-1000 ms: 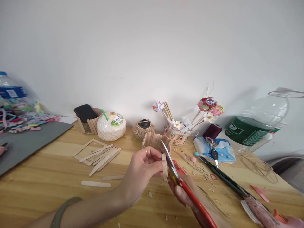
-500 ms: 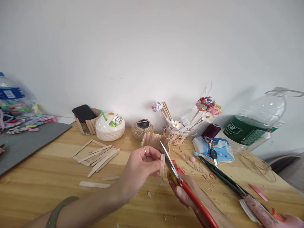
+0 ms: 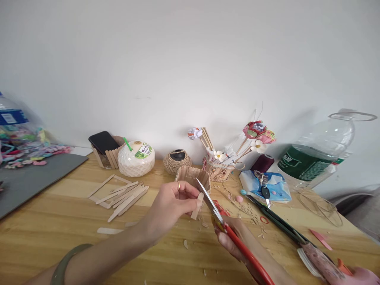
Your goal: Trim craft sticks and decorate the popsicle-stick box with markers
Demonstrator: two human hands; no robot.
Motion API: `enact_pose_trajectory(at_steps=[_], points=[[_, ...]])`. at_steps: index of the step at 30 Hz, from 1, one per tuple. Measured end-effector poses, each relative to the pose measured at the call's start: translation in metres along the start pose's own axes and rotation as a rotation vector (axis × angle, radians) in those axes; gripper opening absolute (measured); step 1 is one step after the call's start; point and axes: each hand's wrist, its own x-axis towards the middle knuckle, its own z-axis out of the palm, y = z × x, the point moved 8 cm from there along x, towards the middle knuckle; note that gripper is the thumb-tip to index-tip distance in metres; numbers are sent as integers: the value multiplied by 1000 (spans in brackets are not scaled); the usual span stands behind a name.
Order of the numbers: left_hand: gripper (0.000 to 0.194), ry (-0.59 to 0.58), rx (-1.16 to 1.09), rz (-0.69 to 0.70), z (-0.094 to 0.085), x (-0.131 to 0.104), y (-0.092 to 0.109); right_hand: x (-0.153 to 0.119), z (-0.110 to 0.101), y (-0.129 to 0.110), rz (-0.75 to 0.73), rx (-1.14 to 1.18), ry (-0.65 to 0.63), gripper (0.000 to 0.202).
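Wooden tabletop (image 3: pixel 77 249) against a plain pale wall (image 3: pixel 190 71). Short craft stick (image 3: pixel 196 209): above tabletop, left of scissor blades; long axis tilted, rounded end up and away, leaning right. Left hand (image 3: pixel 178 202): thumb and fingers closed, pinching stick. Right hand (image 3: pixel 234 241): fingers wrapped around red-handled scissors (image 3: pixel 237 239), blades pointing up-left.

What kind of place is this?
Probably a craft table at home or in a small workshop: there are loose wooden sticks, a ball of twine and paper flowers, and the right hand holds red-handled scissors.
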Motion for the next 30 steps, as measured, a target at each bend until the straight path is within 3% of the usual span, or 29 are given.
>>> enact_pose_trajectory(at_steps=[6, 12, 15, 18, 26, 30], points=[[10, -42, 3, 5, -3, 3, 0, 5, 8, 15, 22, 43, -98, 59], [16, -35, -31, 42, -7, 6, 2, 4, -2, 20, 60, 158, 45, 59], [14, -5, -6, 74, -9, 7, 5, 2, -10, 11, 49, 90, 97, 59], [11, 11, 44, 67, -10, 8, 5, 0, -12, 5, 55, -17, 68, 55], [11, 7, 69, 80, -6, 7, 1, 3, -6, 7, 21, -177, 21, 36], [9, -12, 80, 64, -1, 5, -1, 2, -2, 10, 46, -192, 14, 37]])
